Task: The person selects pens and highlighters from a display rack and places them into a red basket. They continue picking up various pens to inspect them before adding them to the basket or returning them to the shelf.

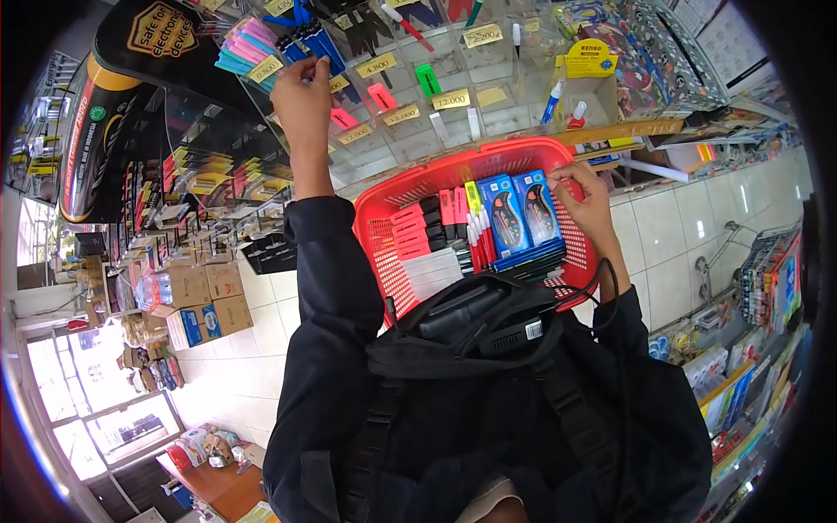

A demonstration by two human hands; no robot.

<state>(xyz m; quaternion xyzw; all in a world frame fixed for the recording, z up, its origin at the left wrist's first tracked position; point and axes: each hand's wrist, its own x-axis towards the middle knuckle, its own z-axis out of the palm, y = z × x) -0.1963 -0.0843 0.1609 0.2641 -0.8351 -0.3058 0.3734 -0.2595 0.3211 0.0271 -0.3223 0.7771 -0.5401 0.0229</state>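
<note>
My left hand (302, 91) reaches up to the display rack, fingers curled together at a bundle of dark blue pens (312, 45). Whether a pen is between the fingertips I cannot make out. Pastel pink and turquoise pens (247, 48) stand just left of it. At the right rim of a red plastic basket (377, 235), my right hand (584, 202) is closed over the edge, beside two blue boxes (510, 213). The basket also holds pink highlighters (410, 231), a yellow marker (473, 193), red-and-white pens (480, 240) and white items (432, 275) in a row.
Clear rack compartments with price tags (452, 99) hold a green highlighter (427, 80), pink ones and a blue marker (552, 102). A black bag (471, 322) hangs at my chest, overlapping the basket's near side. Cartons (205, 288) stand left; a stocked shelf (741, 375) is right.
</note>
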